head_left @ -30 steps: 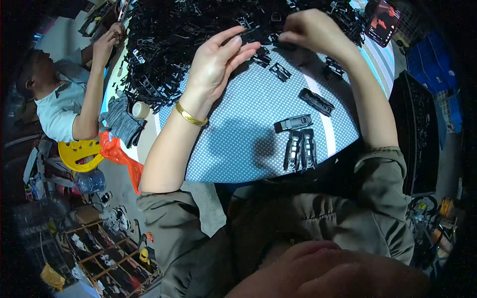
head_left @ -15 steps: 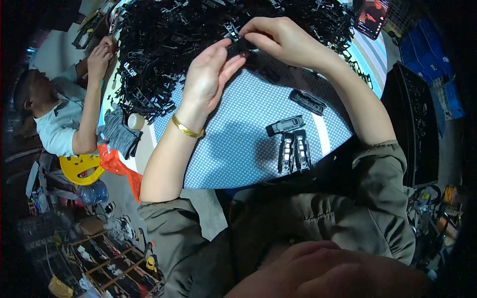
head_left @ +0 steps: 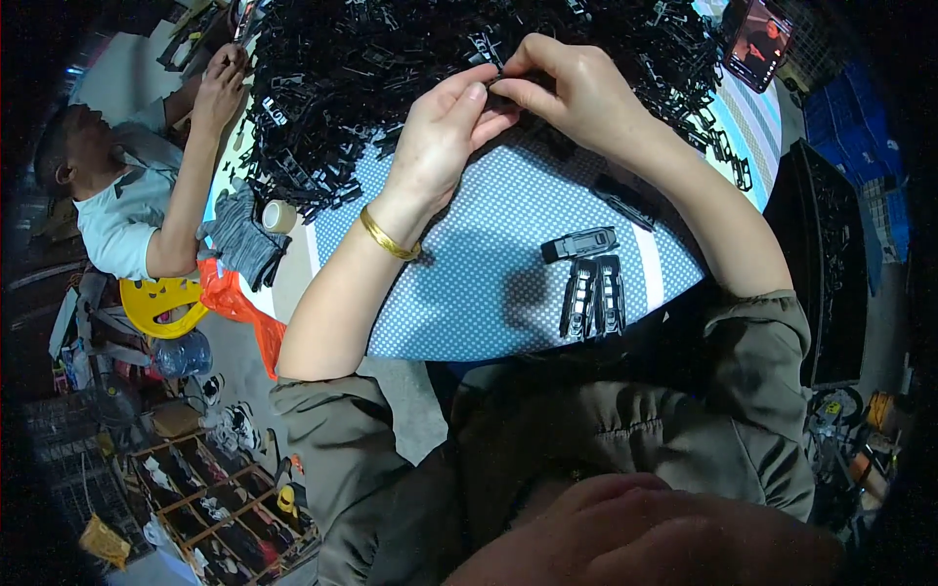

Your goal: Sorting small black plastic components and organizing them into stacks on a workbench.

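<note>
My left hand, with a gold bracelet on its wrist, is closed with thumb and fingers pinched. Meeting it at the fingertips, my right hand pinches too. Between them is a small black plastic part, mostly covered by the fingers. Just beyond spreads a large heap of black plastic pieces. Nearer to me on the patterned cloth, a long black piece lies crosswise above two similar black pieces set side by side. Another dark piece lies in shadow by my right forearm.
A phone with a lit screen stands at the far right. At the left, a co-worker reaches to the table edge. Near that person are a tape roll, a grey cloth, an orange bag and a yellow stool.
My hands have drawn closer together, and the part between them is now more covered. The whole view has shifted slightly, moving the table to the right in the picture.
</note>
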### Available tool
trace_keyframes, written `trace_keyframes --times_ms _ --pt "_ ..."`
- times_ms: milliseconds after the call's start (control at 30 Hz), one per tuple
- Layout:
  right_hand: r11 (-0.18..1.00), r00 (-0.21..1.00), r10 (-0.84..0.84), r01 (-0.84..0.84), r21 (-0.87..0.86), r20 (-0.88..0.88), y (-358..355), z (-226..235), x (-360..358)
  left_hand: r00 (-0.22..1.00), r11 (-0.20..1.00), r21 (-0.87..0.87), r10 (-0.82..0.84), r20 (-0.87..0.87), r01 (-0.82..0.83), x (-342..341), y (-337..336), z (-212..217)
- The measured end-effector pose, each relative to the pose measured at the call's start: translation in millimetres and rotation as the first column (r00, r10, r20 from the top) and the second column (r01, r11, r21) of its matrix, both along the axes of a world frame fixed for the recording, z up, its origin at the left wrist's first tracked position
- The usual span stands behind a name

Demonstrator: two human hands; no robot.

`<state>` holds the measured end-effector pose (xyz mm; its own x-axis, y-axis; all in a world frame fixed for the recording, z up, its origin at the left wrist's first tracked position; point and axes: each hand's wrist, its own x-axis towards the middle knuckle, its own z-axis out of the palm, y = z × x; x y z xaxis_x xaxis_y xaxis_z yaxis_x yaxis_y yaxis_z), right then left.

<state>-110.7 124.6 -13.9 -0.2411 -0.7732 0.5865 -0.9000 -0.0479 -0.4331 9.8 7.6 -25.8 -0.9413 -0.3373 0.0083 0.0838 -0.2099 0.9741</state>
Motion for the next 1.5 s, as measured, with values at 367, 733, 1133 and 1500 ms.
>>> trace_keyframes --times_ms 367,733,1133,1500 --pt "0.936 0.993 0.052 -0.011 -0.351 0.107 -8 -3 -2 0.988 0.995 0.074 -0.049 -0.147 0.06 0 2 12" --pt "0.894 0.486 0.118 -0.431 0.12 0.866 10 31 -23 0.956 0.974 -0.001 -0.223 -0.193 0.227 6 -16 16" --pt "0.925 0.961 -0.094 0.181 0.335 -0.26 3 -2 -49 0.922 0.515 -0.791 -0.355 0.155 0.331 8 26 10" --pt "0.811 0.965 0.079 0.085 0.58 -0.251 11 7 -13 0.965 -0.439 -0.86 -0.128 -0.227 -0.261 -58 -31 -12"
